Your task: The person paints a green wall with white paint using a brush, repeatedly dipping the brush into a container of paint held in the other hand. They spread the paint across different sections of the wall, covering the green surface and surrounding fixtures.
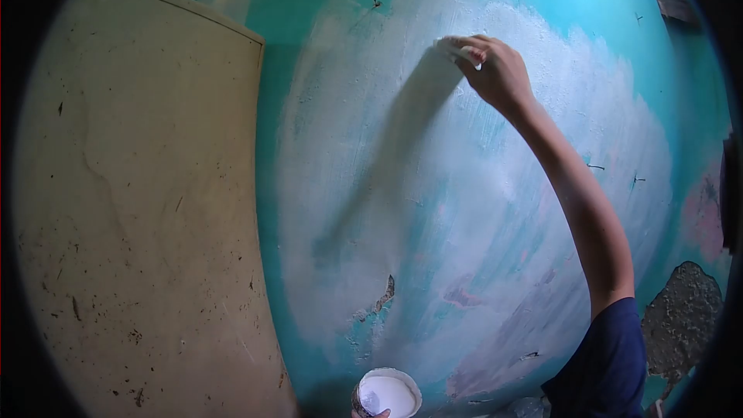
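My right hand is raised at the upper middle of the wall, its fingers closed round a small white tool whose far end touches the painted surface. Whitish paint covers a broad patch of the turquoise wall. At the bottom edge, a round container of white paint is tilted toward me. Fingers of my left hand show at its rim, holding it; the rest of that hand is out of frame.
A tall beige panel with dark specks stands along the left. Nails stick out of the wall. Bare grey plaster shows at the lower right, and a chipped crack lies above the container.
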`<state>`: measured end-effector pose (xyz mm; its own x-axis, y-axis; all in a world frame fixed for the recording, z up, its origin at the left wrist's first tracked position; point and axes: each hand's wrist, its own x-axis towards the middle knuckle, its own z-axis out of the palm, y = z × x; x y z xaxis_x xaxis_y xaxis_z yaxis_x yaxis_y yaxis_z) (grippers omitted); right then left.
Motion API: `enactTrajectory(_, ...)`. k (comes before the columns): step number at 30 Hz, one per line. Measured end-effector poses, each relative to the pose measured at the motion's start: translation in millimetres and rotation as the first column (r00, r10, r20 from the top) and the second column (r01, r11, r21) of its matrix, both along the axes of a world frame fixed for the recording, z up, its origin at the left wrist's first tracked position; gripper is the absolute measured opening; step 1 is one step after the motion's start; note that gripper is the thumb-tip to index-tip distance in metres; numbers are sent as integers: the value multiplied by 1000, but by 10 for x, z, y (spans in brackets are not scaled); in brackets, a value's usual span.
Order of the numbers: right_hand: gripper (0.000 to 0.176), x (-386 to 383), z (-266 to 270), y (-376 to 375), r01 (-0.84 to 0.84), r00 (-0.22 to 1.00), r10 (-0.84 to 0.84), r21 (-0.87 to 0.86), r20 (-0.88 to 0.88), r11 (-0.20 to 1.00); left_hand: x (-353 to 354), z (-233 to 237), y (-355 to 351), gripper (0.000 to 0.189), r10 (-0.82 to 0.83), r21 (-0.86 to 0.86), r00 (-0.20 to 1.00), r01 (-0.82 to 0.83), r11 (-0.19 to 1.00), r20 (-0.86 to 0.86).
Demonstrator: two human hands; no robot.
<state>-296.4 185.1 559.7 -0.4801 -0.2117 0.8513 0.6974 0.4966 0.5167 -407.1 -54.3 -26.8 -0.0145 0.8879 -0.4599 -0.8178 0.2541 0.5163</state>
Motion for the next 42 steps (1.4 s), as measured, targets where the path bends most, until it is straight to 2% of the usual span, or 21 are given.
enactTrajectory(2,31,-27,-232,94,110,989,-121,124,88,986,18,59,-26,84,55,-18,998,-56,998,-28)
enactTrajectory(5,33,-63,-1062,215,19,969,-50,127,243,992,8,196,-82,81,105,-11,993,-106,994,-52)
enactTrajectory(9,31,-121,-2097,-80,60,905,33,-203,425,977,-27,9,-24,79,119,-35,993,-119,992,-5)
enactTrajectory(13,27,-56,-1675,-214,75,921,146,-533,361,843,-94,273,-129,84,65,-12,994,-65,998,83)
enactTrajectory(14,19,-1,-1450,-40,101,958,77,-576,277,812,-90,218,-138,84,92,-13,993,-91,996,70)
enactTrajectory(16,17,102,-823,123,-116,977,188,-482,104,868,-106,180,-148,84,118,-6,992,-118,993,53)
enactTrajectory(18,28,180,-107,304,17,996,10,-316,84,948,-116,207,-182,85,114,-3,993,-113,994,38)
enactTrajectory(20,36,90,411,92,22,995,-52,-310,-89,951,-140,243,-198,84,93,-7,995,-93,996,41)
enactTrajectory(21,36,64,564,86,-56,991,22,-253,-133,966,-160,252,-198,84,71,-14,996,-70,997,46)
enactTrajectory(22,34,47,632,27,39,987,-74,-238,-142,971,-184,171,-186,84,74,-13,996,-74,997,43)
enactTrajectory(23,33,28,670,-1,133,974,-169,-224,-153,966,-211,46,-172,81,13,-11,996,-12,1000,92)
enactTrajectory(25,20,-18,445,144,56,998,-55,25,-32,998,-227,-2,-194,78,-46,-12,989,49,999,141)
enactTrajectory(26,25,-84,147,91,157,987,-154,69,-43,985,-214,137,-227,73,14,-49,995,-9,999,95)
enactTrajectory(28,37,-76,-448,196,143,981,-163,181,100,973,-192,300,-250,69,71,-82,996,-66,994,52)
enactTrajectory(30,40,-102,-1132,147,23,967,-60,151,248,988,-167,359,-260,63,183,10,983,-183,983,19)
enactTrajectory(33,35,-125,-1918,-58,59,903,-8,-105,430,993,-225,26,-227,68,130,-21,989,-128,991,75)
enactTrajectory(35,31,-109,-1828,-165,146,886,26,-332,463,932,-224,-36,-213,71,132,-1,989,-132,991,72)
enactTrajectory(39,21,-78,-877,-53,-31,972,131,-444,196,896,-154,29,-245,76,199,58,980,-199,978,10)
enactTrajectory(40,13,-87,-562,-23,17,996,26,-467,86,884,-172,79,-253,76,201,62,979,-202,978,11)
enactTrajectory(41,14,-90,-245,118,-6,997,28,-318,65,948,-199,140,-265,75,111,17,994,-111,994,12)
enactTrajectory(42,17,-153,53,8,134,991,-130,-319,35,938,-214,179,-280,74,19,-29,1000,-18,999,16)
